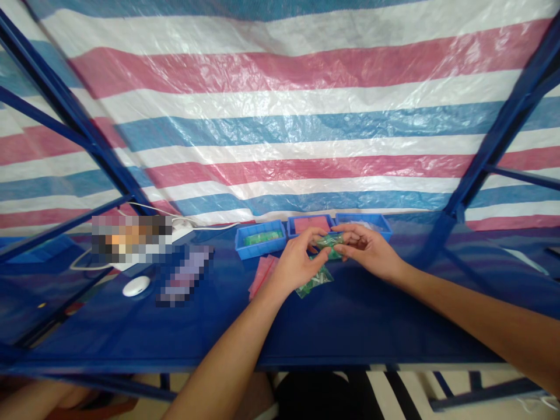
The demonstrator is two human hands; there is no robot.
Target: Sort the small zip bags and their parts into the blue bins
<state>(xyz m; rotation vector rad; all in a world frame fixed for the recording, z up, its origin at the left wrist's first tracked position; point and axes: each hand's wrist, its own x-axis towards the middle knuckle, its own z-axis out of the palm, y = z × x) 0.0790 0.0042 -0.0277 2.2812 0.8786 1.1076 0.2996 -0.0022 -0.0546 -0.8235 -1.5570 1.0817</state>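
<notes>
Between my two hands is a small clear plastic bag [329,240] with green showing in it. My left hand [301,256] pinches its left side with thumb and fingers. On the right side, my right hand [365,249] grips the same bag, fingers bent. Just below lie more green-tinted plastic bags [315,281] with small pale pieces inside, partly hidden by my left hand. Pink plastic bags [262,274] rest on the table beside my left wrist.
Behind my hands stand a blue bin with green packets [261,240], a blue bin with a pink sheet [310,223] and a blue bin with clear bags [363,224]. To the left are a white oval case [136,286], a blurred-out flat object [186,275] and white cables [214,228]. Blue metal posts [494,134] flank the table.
</notes>
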